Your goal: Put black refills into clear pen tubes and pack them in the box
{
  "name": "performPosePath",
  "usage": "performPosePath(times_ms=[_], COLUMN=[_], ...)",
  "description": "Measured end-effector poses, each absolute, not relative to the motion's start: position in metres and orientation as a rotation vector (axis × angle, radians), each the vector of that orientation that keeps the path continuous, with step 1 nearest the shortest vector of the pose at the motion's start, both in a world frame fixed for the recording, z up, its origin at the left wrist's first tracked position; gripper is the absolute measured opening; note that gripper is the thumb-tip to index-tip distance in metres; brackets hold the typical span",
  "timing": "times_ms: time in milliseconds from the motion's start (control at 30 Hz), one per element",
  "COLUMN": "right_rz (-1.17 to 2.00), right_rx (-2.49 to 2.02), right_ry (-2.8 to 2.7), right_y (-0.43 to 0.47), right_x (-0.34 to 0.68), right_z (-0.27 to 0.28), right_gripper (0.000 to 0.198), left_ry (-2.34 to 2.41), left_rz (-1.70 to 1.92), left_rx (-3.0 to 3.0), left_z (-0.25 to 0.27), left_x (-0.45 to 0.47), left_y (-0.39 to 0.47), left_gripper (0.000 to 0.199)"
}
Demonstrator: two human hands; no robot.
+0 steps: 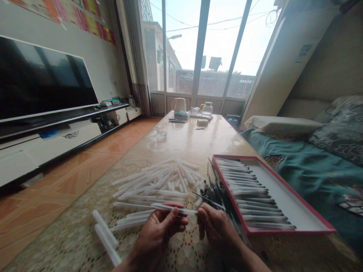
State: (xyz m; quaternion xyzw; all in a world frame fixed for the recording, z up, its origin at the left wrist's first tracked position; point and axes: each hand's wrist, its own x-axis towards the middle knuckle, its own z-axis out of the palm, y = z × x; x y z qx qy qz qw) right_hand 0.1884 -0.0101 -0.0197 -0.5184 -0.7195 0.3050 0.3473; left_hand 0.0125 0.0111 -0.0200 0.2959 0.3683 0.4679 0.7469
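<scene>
A white pen barrel lies level across my left hand, pinched between thumb and fingers. My right hand is closed at the barrel's right end; its fingers hide the tip and anything small in them. Beyond my hands, many white tubes are heaped on the table. A thin dark rod slants just behind my right fingers; whether they touch it I cannot tell. Thin black rods, like pen refills, lie in a pile beside the box. That shallow red-rimmed box holds a row of white pens with dark ends.
Two loose white tubes lie left of my left hand on the patterned tabletop. Farther off stand a clear glass, a tissue pack and a glass jug. A sofa borders the right side.
</scene>
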Motion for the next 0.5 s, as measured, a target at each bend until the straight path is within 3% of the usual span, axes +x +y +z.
performPosePath(times_ms=[167, 500], right_rz=[0.789, 0.809], right_rx=[-1.356, -1.346], right_ry=[-1.821, -1.804], right_y=[-0.0104, -0.0103], right_x=[0.1881, 0.1872], right_z=[-0.0197, -0.0207], right_gripper=[0.034, 0.037], left_ry=[0.846, 0.812], left_rz=[1.007, 1.027], left_rx=[0.63, 0.646], left_z=[-0.0185, -0.0179], left_x=[0.0115, 0.011], left_y=[0.012, 0.0099], left_gripper=[0.026, 0.023])
